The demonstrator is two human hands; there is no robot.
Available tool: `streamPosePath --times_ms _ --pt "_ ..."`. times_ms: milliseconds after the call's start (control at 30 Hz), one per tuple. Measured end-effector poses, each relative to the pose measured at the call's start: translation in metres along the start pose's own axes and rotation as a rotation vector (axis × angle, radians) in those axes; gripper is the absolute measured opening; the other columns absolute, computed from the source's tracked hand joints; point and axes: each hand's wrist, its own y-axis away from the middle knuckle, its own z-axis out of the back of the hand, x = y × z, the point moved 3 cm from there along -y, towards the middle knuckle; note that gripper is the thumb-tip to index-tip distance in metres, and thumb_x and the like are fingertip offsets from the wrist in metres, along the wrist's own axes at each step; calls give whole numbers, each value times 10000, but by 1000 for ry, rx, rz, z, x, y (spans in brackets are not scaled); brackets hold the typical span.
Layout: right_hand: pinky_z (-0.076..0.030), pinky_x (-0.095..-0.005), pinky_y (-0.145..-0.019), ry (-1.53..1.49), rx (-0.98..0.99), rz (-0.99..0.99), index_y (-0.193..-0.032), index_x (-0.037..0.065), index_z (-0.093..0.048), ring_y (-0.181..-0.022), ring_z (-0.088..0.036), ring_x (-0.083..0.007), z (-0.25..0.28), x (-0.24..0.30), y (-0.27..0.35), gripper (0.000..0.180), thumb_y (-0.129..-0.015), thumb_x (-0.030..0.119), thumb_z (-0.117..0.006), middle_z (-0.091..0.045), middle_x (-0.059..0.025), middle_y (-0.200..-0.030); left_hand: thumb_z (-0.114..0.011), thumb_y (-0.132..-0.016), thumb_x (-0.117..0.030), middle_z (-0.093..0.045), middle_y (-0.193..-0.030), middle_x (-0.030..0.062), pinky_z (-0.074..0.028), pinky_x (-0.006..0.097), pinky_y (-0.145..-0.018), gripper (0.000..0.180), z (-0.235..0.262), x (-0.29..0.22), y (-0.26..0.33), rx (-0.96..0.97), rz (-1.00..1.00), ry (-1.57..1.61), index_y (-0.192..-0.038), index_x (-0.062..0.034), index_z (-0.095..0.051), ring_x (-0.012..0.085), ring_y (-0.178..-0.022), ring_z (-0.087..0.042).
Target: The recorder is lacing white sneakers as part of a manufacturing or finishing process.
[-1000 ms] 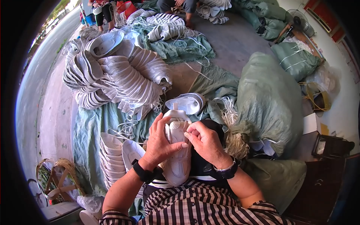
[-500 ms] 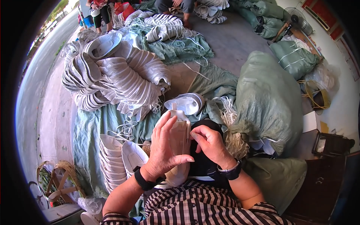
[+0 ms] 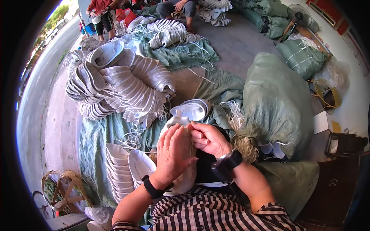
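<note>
A pale shoe (image 3: 184, 181) lies lengthwise on my lap, its light end (image 3: 176, 121) showing beyond my fingers. My left hand (image 3: 172, 152) wraps over the shoe with the fingers bent together and the thumb along its right side, covering much of it. Against the shoe's right edge, my right hand (image 3: 211, 140) is closed in a pinch, its thumb and finger meeting the left fingertips. Whatever the pinch holds is too small or hidden to name. Just beyond lies another white shoe (image 3: 190, 109). To the left are a single white shoe (image 3: 141, 166) and a stack of nested white shoe pieces (image 3: 120, 173).
A large heap of nested white shoe uppers (image 3: 127, 86) rises ahead on a green sheet (image 3: 96, 134). At right stand a bulging green sack (image 3: 275, 100) and a bundle of pale cords (image 3: 246, 148). A wicker chair (image 3: 65, 192) is at lower left. Other people (image 3: 179, 9) sit at the back.
My left fingers have gone from raised and spread to bent over the shoe. The right hand has moved slightly left and up, meeting the left fingertips.
</note>
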Motion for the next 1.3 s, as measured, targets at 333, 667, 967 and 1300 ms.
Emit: streamPosePath --times_ms 333,667,967,1300 --pt "-301 -176 -429 1015 547 -132 -870 -13 -658 -473 -428 -22 -45 11 58 229 -857 216 -642 -544 22 -629 -717 -756 -383 -488 -1268 157 -348 447 -1003 627 32 -8 17 102 -106 240 -1242 -55 -496 341 -1210 -429" --pt "-473 -188 -567 1045 153 -374 -1112 35 -623 -680 -553 -35 18 -42 136 261 -872 136 -629 -616 -8 -820 -677 -794 -143 -641 -817 73 -528 326 -631 201 45 1 124 556 187 284 -989 -99 -657 237 -739 -639" --pt "-501 -339 -604 2198 35 308 -825 42 -582 -697 -605 -256 7 -80 125 107 -747 76 -647 -541 -97 -822 -459 -964 -265 -616 -1003 53 -490 255 -668 304 49 82 173 -20 1115 920 -1153 -51 -563 127 -880 -590" --pt "-497 -358 -630 2173 19 492 -746 40 -562 -688 -603 -250 -4 -81 129 87 -708 56 -638 -563 -88 -735 -609 -820 -96 -494 -1231 177 -364 407 -981 453 27 27 26 -77 171 116 -1254 -50 -488 332 -1176 -440"
